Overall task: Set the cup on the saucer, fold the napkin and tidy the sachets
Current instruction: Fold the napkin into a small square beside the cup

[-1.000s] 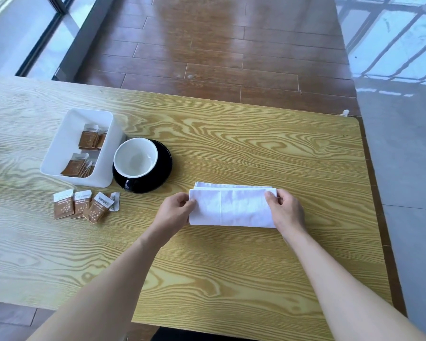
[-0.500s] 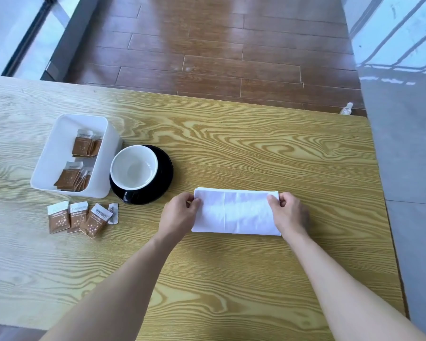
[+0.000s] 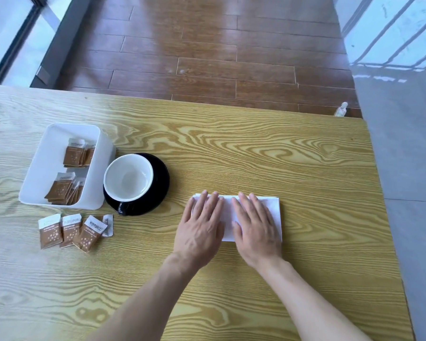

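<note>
Both hands are lying flat, palms down, on the folded white napkin (image 3: pixel 276 212) right of centre on the wooden worktop (image 3: pixel 256 148); the left hand (image 3: pixel 201 230) is covering its left half and the right hand (image 3: pixel 256 230) its right half, fingers straight and gripping nothing. Left of the napkin, the white cup (image 3: pixel 128 178) is sitting on the black saucer (image 3: pixel 161 183). Further left, a white bin (image 3: pixel 44 166) is holding brown sachets (image 3: pixel 74 153), and four more loose sachets (image 3: pixel 71 231) are lying on the worktop below it.
</note>
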